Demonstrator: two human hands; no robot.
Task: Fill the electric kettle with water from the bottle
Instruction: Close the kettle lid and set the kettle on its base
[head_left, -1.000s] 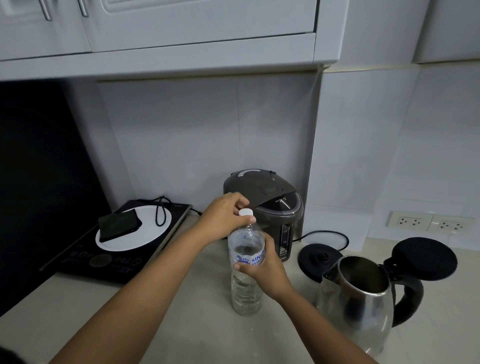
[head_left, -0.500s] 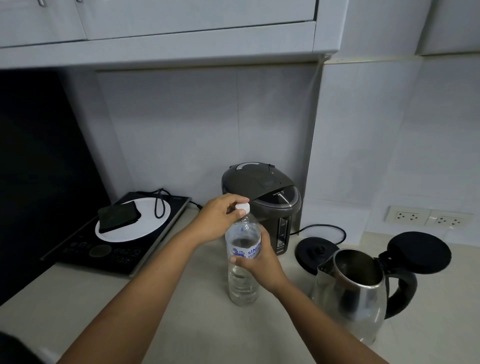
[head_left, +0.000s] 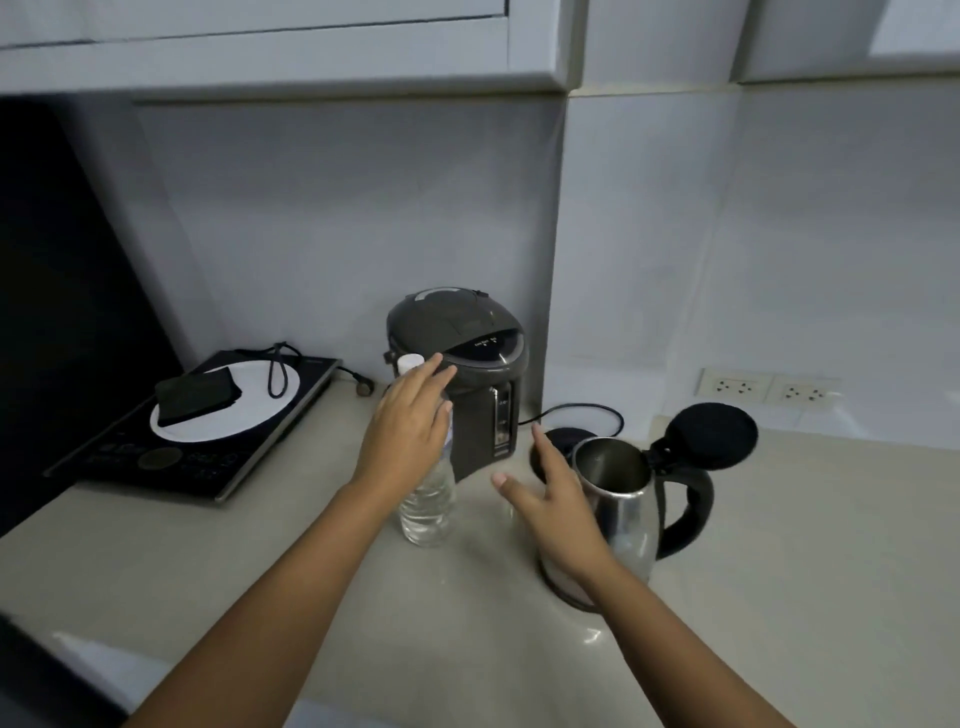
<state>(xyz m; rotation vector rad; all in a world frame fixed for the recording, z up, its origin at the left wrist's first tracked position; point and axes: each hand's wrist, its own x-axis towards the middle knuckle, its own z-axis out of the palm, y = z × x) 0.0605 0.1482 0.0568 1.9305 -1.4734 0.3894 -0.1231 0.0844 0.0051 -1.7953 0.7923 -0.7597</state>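
Two bare hands reach over the pale countertop (head_left: 779, 597), the widest thing in view. At its back left sits a black induction hob (head_left: 208, 441), then a dark thermo pot (head_left: 467, 374) against the wall. Right of that stands the steel electric kettle (head_left: 618, 509), upright, lid (head_left: 711, 431) flipped open, off its base (head_left: 558, 441). The water bottle (head_left: 428, 504) stands upright on the counter left of the kettle, white cap (head_left: 410, 362) on. The left hand (head_left: 410, 431) lies flat-fingered over the bottle's upper part; whether it grasps I cannot tell. The right hand (head_left: 550, 499) is spread, holding nothing, just beside the kettle
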